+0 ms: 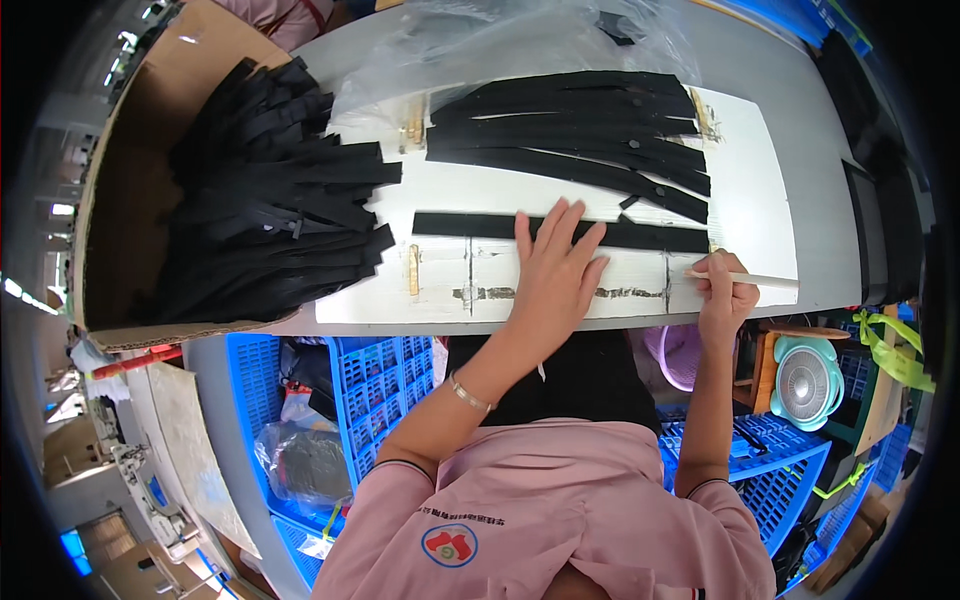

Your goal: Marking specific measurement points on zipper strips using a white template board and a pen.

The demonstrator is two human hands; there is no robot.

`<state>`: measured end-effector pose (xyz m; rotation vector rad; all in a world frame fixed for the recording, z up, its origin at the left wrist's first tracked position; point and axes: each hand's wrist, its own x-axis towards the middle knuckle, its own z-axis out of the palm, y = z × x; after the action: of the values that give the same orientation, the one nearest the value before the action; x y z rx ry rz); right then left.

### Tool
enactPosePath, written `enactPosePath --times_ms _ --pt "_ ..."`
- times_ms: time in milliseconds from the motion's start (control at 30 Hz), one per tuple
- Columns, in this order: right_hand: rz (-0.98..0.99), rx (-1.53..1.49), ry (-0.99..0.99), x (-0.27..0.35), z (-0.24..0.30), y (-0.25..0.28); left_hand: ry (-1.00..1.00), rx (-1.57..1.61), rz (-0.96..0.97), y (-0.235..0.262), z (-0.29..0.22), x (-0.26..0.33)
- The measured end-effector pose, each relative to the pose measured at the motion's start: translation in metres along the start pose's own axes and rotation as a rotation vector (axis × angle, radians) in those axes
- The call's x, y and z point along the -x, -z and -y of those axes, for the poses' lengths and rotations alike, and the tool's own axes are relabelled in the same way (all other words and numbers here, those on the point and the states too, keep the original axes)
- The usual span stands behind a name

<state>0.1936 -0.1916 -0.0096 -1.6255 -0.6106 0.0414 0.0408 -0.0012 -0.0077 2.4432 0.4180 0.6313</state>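
Note:
A single black fabric strip (460,226) lies crosswise on a white board (755,190) that carries dark marked lines. My left hand (556,265) rests on its middle, fingers spread and pressing down, holding nothing. Near the right end of that strip, my right hand (724,288) pinches a thin, pale pencil-like stick (770,281). The stick's short end points left, just below the strip, and its long end sticks out to the right. Beyond the strip, several more black strips (560,110) are fanned out on the board, a few with small grey spots.
A cardboard box (135,130) on its side at the left spills a heap of black strips (270,200). Clear plastic film (520,40) lies at the back of the grey table (770,110). Below are blue crates (385,400), a purple basket (678,358) and a teal fan (806,383).

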Motion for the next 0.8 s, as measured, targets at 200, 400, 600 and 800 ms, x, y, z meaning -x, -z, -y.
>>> enactPosePath --times_ms 200,400,600,800 --pt "-0.056 -0.035 -0.107 0.000 -0.002 -0.009 -0.003 0.079 0.039 0.006 0.023 -0.038" --pt "-0.018 -0.036 -0.165 -0.002 0.006 -0.007 0.124 -0.194 -0.184 0.070 0.050 0.037" --pt "0.018 -0.056 -0.139 -0.004 0.008 -0.007 0.225 -0.578 -0.359 0.125 0.118 0.064" --pt "-0.002 -0.098 -0.140 -0.003 0.009 -0.014 0.196 -0.614 -0.341 0.139 0.126 0.053"
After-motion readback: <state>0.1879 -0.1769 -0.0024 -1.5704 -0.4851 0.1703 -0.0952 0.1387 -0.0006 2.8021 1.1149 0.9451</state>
